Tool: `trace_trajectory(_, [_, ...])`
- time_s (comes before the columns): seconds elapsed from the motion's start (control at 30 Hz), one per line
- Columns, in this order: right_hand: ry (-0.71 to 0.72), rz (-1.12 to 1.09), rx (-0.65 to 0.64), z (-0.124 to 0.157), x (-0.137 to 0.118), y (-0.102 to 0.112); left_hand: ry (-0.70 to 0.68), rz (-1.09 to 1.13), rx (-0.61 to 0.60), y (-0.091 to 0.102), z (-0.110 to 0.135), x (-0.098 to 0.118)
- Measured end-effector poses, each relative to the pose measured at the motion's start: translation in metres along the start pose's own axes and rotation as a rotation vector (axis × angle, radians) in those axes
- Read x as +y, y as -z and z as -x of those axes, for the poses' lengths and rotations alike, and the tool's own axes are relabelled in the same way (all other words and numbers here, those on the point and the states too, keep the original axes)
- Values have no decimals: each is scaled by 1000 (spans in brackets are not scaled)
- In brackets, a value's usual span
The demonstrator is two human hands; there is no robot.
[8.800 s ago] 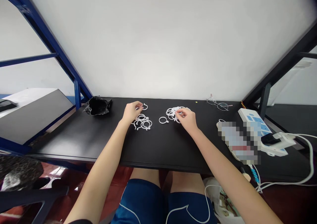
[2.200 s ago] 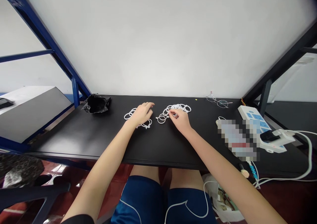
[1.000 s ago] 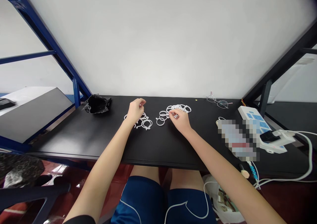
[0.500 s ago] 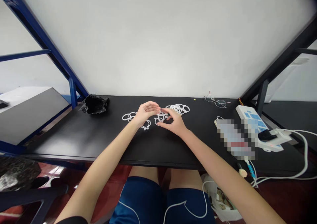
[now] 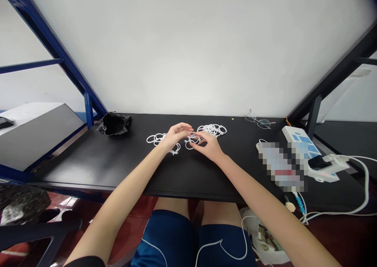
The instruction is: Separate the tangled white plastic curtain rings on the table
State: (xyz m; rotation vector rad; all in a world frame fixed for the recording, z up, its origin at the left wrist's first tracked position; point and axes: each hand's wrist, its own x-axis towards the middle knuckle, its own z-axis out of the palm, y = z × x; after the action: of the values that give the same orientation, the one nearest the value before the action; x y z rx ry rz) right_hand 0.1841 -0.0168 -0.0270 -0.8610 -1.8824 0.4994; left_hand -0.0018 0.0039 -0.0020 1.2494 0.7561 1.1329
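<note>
A: Head view, the only one to go by. Where to look first?

B: Mid-worktop (image 5: pixel 118 161), at the white rings (image 5: pixel 185 141) between the left hand (image 5: pixel 176 135) and the right hand (image 5: pixel 210 145). Left pile (image 5: pixel 151 136) partly hidden behind the left hand; right pile (image 5: pixel 211 129) just beyond the right.

A: And the grip?

B: Right: thumb and forefinger spread, curved about the rings. Left: fingers stretched towards the right fingertips, thumb just below. Pinching a ring with either? Cannot tell; too small at the fingertips.

A: How to work well from here?

B: Best, probably, to steady with the right and feel with the left. Pinch near the small knob rather than on the thin hoop, for a surer hold.

A: Main risk?

B: Snagging, most likely. Lift straight up, not sideways, and free any hooked hoop before pulling. Avoid brushing the left pile with the left hand.

A: Anything else to mind?

B: Not much. Black bag (image 5: pixel 114 124) at far left, glasses (image 5: pixel 264 124) at far right, well apart from both hands.
</note>
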Motion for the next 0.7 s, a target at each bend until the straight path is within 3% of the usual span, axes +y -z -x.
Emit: trace_trajectory(0.7, [-276,-230,124,2,-4,0,26,-161,-99,7,-1,-6])
